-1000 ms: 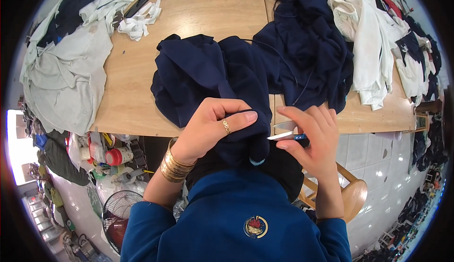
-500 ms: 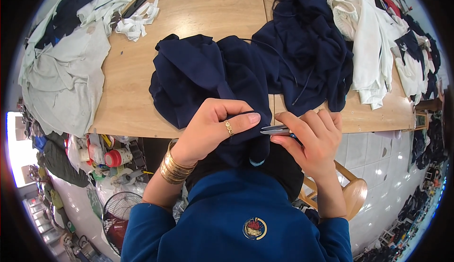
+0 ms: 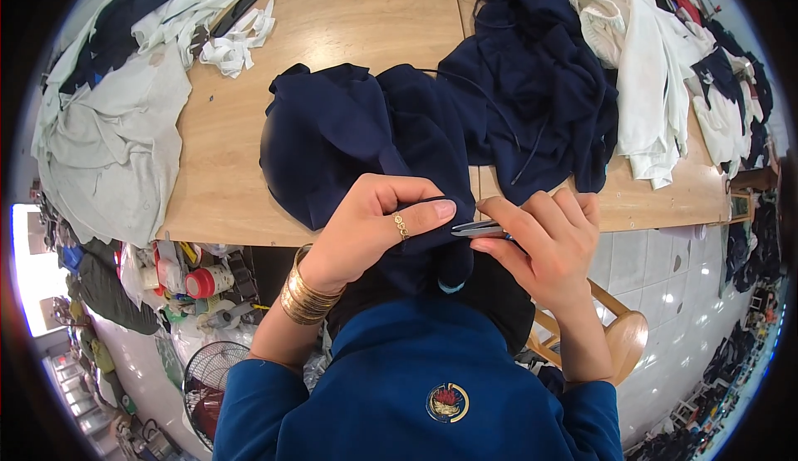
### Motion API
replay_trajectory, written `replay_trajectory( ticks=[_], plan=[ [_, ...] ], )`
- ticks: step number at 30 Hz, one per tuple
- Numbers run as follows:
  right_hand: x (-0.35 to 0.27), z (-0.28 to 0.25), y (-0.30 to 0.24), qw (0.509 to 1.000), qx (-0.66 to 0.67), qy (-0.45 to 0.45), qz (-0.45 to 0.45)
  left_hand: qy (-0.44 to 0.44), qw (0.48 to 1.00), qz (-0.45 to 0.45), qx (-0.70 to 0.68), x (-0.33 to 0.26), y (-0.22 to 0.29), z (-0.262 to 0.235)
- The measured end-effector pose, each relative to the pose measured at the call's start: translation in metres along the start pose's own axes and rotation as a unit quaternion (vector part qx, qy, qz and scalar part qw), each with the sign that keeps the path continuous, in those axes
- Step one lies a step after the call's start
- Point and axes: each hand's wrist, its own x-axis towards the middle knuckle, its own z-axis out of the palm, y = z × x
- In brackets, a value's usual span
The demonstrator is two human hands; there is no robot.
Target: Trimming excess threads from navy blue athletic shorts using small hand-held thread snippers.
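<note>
A soft navy blue fabric garment [image 3: 357, 137] is draped over the near edge of a pale wooden table [image 3: 349, 20]. Its hem is pinched by the left hand [image 3: 374, 228], fingers closed. A small metal thread snipper [image 3: 478, 229] is gripped by the right hand [image 3: 544, 245] — likely light, limp cloth, best held near the seam.

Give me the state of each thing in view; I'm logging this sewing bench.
Left hand: pinching the navy garment.
Right hand: gripping small metal snips.
Navy garment: bunched, hanging over the table edge.
Snips: tip against the fabric.
White clothes: heaped.
Wooden table: cluttered.
</note>
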Motion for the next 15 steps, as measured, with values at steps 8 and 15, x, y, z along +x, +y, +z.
replay_trajectory(
  ticks=[8,15],
  plan=[
    [-0.0023,0.0018,0.0022,1.0,0.005,-0.001,-0.005,0.002,1.0,-0.006,0.005,0.0012,-0.0026,0.0],
    [-0.0047,0.0012,0.0073,0.996,0.08,-0.002,0.048,0.005,1.0,-0.004,-0.007,0.0015,-0.0039,0.001]
  ],
)
